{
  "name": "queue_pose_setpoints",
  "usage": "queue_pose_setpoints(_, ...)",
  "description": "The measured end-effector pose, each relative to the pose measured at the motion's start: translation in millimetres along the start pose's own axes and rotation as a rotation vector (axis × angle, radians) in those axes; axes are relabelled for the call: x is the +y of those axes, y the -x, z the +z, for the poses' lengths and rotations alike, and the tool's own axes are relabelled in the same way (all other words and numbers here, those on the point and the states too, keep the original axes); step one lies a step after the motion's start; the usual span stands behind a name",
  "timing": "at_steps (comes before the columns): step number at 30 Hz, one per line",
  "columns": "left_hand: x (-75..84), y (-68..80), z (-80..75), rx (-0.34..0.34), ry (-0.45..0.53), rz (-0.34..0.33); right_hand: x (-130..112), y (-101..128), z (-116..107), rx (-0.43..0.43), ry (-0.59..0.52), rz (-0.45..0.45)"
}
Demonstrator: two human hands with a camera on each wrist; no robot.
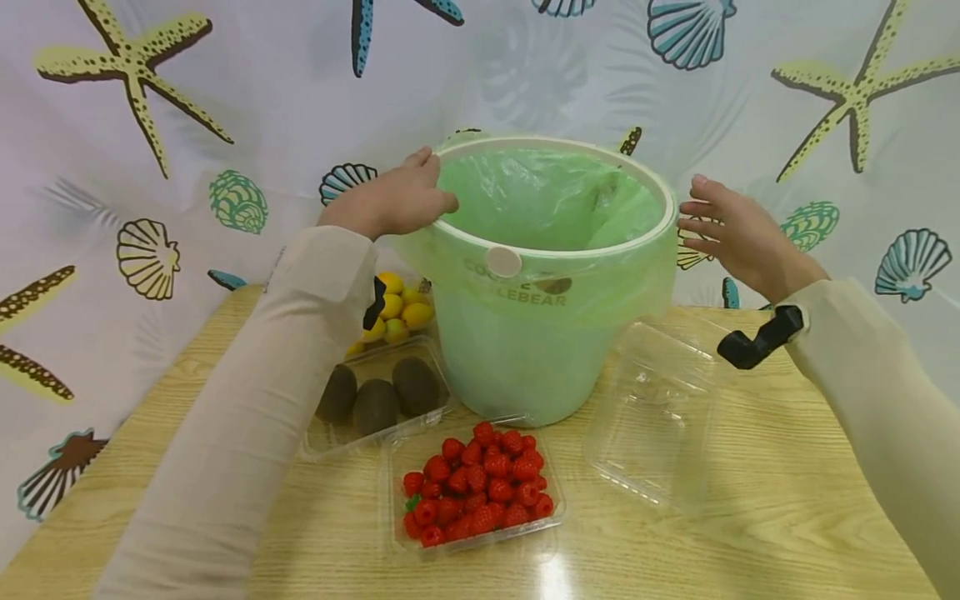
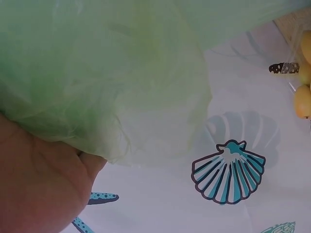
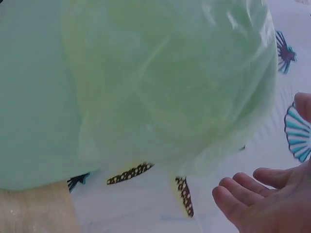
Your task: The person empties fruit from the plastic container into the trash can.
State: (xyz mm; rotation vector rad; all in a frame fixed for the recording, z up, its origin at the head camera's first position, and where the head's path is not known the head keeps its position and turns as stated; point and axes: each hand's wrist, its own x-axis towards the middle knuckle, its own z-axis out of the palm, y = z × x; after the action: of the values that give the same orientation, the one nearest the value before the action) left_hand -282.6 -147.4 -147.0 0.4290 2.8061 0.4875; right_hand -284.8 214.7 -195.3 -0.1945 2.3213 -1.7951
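A pale green bin (image 1: 525, 358) stands at the middle of the table, lined with a green plastic bag (image 1: 547, 200) folded down over its white rim (image 1: 637, 175). My left hand (image 1: 397, 200) lies on the rim's left side, thumb hooked over the edge and fingers curled on it. In the left wrist view the palm (image 2: 39, 184) sits against the bag (image 2: 97, 73). My right hand (image 1: 720, 225) hovers just right of the bin with straight, spread fingers and touches nothing. The right wrist view shows that hand (image 3: 262, 199) apart from the bag (image 3: 165, 82).
In front of the bin lie a clear tray of raspberries (image 1: 480, 487), a tray of three kiwis (image 1: 375, 400), a tray of yellow fruit (image 1: 401, 312) and an empty clear clamshell (image 1: 652, 408). The wooden table (image 1: 750, 517) backs onto a seashell-print curtain (image 1: 150, 258).
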Motion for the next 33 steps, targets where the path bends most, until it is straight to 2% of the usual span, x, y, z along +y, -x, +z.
queue_pose_setpoints(9, -4.0, -1.4, 5.0, 0.027, 0.026, 0.010, -30.1, -10.3, 35.4, 0.010, 0.169, -0.096)
queue_pose_setpoints(18, -2.7, -3.1, 8.3, 0.030, 0.006, 0.013, -51.2, -19.0, 57.5, 0.101, 0.473, 0.026)
queue_pose_setpoints(24, -3.4, -3.0, 7.9, 0.027, -0.001, 0.019, -54.5, -20.5, 59.7, 0.064, 0.673, 0.028)
queue_pose_setpoints(28, -4.1, -2.7, 6.0, 0.032, -0.001, 0.021, -57.0, -21.7, 58.9, 0.043, 0.735, 0.031)
queue_pose_setpoints(33, -5.5, -1.8, 5.6, 0.067, 0.042, 0.021, -61.1, -22.9, 57.5, 0.034, 0.788, 0.041)
